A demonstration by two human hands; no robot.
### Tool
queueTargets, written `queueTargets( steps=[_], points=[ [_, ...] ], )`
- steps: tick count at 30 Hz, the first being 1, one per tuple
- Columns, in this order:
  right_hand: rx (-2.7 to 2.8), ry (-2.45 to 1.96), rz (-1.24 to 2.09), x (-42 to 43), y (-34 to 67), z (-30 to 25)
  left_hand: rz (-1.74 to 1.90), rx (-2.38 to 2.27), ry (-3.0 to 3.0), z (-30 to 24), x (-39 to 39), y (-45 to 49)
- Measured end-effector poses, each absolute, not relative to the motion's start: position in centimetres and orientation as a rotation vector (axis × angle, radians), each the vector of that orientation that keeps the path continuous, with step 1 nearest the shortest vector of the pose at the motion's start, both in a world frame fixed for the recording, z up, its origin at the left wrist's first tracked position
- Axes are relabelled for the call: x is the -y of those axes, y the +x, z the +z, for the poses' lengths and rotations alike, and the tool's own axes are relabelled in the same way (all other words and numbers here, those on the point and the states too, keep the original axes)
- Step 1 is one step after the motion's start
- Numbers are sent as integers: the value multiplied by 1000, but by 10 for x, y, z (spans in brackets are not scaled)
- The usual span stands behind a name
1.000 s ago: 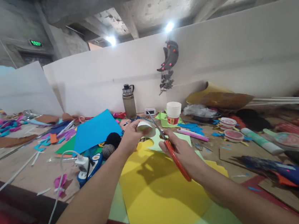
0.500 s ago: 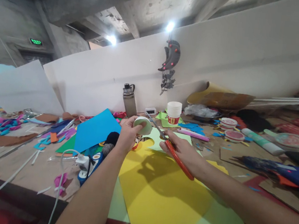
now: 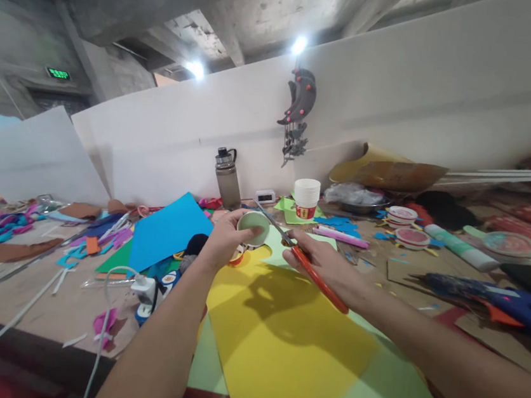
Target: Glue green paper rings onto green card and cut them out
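Observation:
My left hand [image 3: 226,236] is closed on a small round paper cup [image 3: 247,222], pale green inside, with the thumb inside its rim. Its opening faces me. A pair of scissors [image 3: 309,263] with orange-red handles is in my right hand [image 3: 313,255]. The blades point up and to the left, close to the right side of the cup; whether they touch it I cannot tell. Below both hands lies a yellow paper sheet [image 3: 271,353] on top of pale green paper [image 3: 397,393].
Behind the hands stand a grey bottle [image 3: 228,182] and a stack of white paper cups [image 3: 306,194]. A blue sheet [image 3: 168,229] and a power strip [image 3: 143,310] with a cable are on the left. At the right lies a blue glue gun [image 3: 484,297].
The cup has turned in my left hand so that more of its inside shows. The scissors stay in my right hand beside it. The view has shifted slightly.

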State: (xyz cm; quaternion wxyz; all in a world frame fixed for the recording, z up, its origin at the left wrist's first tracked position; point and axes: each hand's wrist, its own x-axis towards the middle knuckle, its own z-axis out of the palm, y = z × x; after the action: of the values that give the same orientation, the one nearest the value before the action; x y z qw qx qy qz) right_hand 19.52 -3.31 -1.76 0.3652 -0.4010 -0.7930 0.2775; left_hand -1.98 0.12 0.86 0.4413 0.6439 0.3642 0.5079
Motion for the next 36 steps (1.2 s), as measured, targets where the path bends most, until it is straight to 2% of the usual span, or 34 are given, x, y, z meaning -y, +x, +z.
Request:
queueTargets(
  steps=[13,24,36],
  points=[
    [2111,-1033,720,30,200,-14,1085,-876,1633,10,-1,-25],
    [2152,-1029,686,32,201,-12,1083,-917,1558,10,-1,-29],
    [1986,-1158,595,29,194,-18,1074,-816,1084,3,6,-3]
  ],
)
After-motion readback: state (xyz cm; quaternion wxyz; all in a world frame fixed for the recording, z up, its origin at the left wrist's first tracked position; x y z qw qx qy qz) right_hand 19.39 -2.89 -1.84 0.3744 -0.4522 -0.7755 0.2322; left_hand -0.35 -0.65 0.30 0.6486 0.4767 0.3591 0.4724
